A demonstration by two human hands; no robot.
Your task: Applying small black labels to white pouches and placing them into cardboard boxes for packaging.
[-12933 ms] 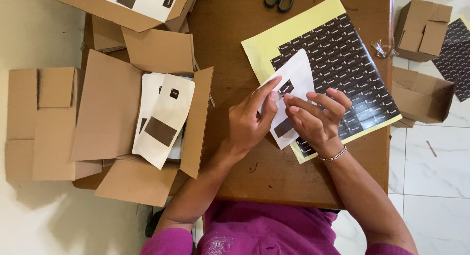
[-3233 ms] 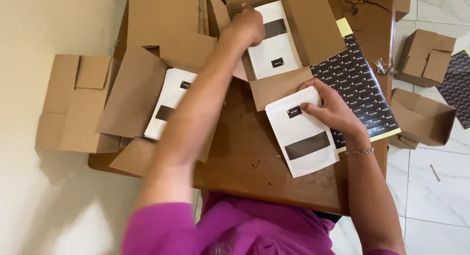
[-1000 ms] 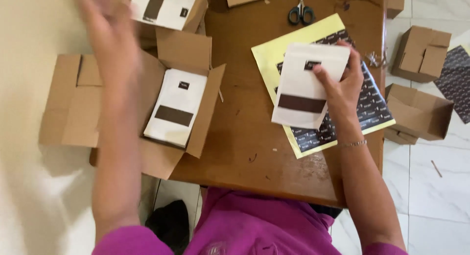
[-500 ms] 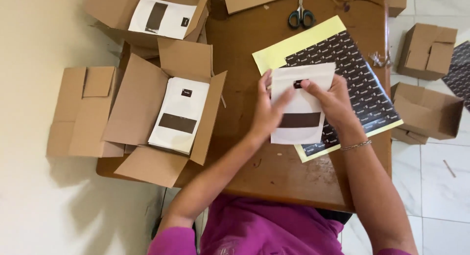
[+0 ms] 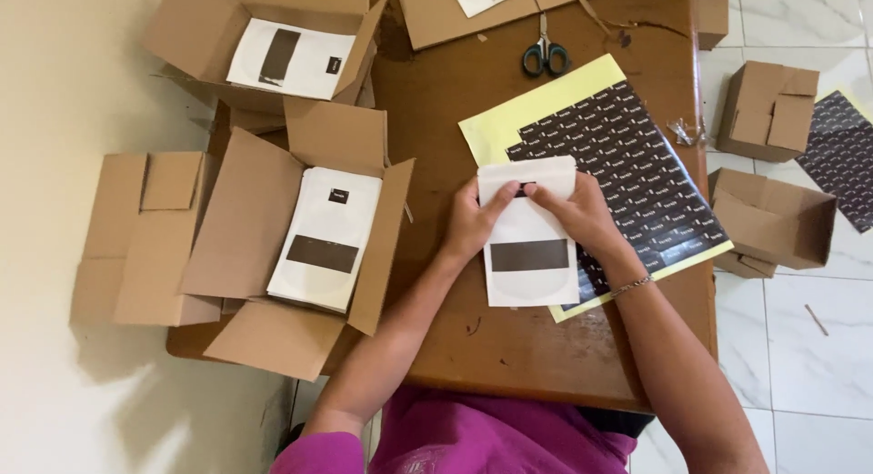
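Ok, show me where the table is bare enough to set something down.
Bare wood lies between the open box and the sticker sheet, running up toward the scissors. Another strip runs along the near table edge. The left side is crowded with boxes; both hands, left hand and right hand, cover the pouch.

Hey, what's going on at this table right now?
A person in a magenta top holds a white flat pouch with a dark band in both hands: left hand and right hand pinch near its top edge, over a yellow-backed sheet of small black stickers on the brown wooden table. To the left, an open cardboard box contains a stack of similar pouches. Blue-handled scissors lie beyond the sheet.
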